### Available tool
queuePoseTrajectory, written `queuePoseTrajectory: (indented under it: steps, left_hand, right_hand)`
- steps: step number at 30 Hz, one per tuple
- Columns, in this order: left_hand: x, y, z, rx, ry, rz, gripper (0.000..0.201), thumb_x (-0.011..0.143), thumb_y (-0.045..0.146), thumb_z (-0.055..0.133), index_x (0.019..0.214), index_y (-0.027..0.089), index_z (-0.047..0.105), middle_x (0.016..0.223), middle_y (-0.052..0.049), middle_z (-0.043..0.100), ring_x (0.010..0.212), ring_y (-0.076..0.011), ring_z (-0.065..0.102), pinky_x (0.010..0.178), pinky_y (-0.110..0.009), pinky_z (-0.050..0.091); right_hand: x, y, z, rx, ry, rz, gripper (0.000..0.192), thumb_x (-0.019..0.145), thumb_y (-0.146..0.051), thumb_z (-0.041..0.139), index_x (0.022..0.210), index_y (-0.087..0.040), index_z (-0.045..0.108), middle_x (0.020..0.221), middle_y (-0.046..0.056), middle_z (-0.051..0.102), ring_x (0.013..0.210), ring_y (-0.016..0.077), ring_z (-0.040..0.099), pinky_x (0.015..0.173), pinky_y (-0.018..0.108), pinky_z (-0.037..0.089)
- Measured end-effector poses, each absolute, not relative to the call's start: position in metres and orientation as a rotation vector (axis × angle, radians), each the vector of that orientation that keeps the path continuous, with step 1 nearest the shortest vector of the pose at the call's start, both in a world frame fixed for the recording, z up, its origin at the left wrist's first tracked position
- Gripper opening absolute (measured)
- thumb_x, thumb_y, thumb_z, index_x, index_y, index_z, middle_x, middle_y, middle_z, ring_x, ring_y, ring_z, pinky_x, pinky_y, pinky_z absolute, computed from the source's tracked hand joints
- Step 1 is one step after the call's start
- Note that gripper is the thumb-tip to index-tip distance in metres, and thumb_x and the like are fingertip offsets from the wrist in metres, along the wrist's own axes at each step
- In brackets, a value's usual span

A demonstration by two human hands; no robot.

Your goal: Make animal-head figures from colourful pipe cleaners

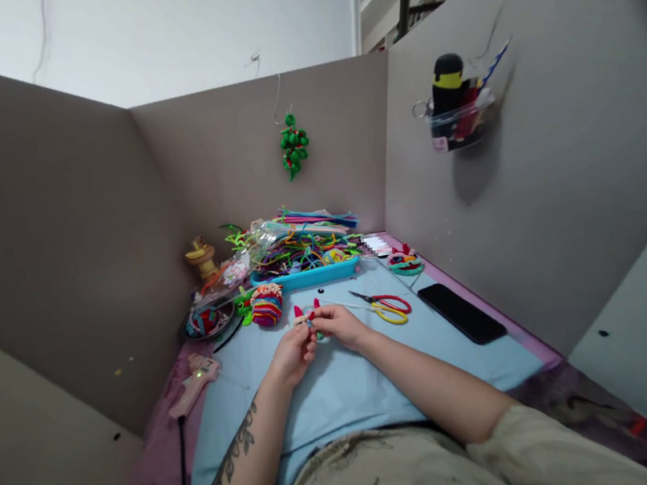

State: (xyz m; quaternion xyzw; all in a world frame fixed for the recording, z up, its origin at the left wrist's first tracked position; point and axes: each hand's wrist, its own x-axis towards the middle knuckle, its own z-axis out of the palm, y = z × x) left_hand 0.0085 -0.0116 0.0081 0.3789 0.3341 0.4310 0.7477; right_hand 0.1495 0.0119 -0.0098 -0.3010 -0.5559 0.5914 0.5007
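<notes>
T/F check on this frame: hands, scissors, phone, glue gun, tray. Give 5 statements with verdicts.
1. Both hands, left hand and right hand, pinch one small red and green craft piece. True.
2. The scissors lie left of the hands. False: they lie to the right.
3. The black phone lies flat near the right wall. True.
4. The pink glue gun is in the right hand. False: it lies on the table, at the left.
5. The blue tray is empty. False: pipe cleaners fill it.

1. Evenly lit, soft and fairly bright from above; white wall nearly washed out.
2. Soft shadow under the wall-mounted cup.
3. Strongly bowed at the edges, darkened at right corners.
4. Slightly soft throughout; small blurred patch near the desk back.
</notes>
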Motion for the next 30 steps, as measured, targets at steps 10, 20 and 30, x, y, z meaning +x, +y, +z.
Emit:
queuePoseTrajectory:
  steps: [10,20,30]
  left_hand:
    - [0.0099,-0.0089,0.003,1.144,0.961,1.148,0.028,0.062,0.037,0.07,0.067,0.011,0.059,0.051,0.002,0.053,0.04,-0.0048,0.042,0.036,-0.016,0.025]
    - [0.0102,-0.0102,0.0078,0.998,0.842,1.126,0.027,0.064,0.035,0.069,0.072,0.01,0.06,0.062,-0.002,0.058,0.044,-0.0036,0.043,0.034,-0.014,0.023]
    - [0.0035,-0.0102,0.0118,0.775,0.636,0.894,0.018,0.072,0.023,0.063,0.081,0.013,0.052,0.062,0.003,0.047,0.04,0.0004,0.034,0.03,-0.007,0.017]
  right_hand:
    - [0.148,0.007,-0.0037,-0.801,-1.355,1.33,0.02,0.069,-0.033,0.062,0.067,-0.013,0.059,0.055,-0.003,0.052,0.046,0.0057,0.037,0.045,0.02,0.025]
    - [0.151,0.01,-0.005,-0.781,-1.358,1.314,0.025,0.069,-0.038,0.063,0.067,-0.014,0.058,0.057,-0.001,0.057,0.046,0.0061,0.04,0.045,0.02,0.028]
    - [0.1461,0.011,-0.0091,-0.635,-1.201,1.556,0.027,0.066,-0.033,0.069,0.081,-0.014,0.059,0.059,0.0,0.058,0.042,0.0042,0.039,0.04,0.018,0.02]
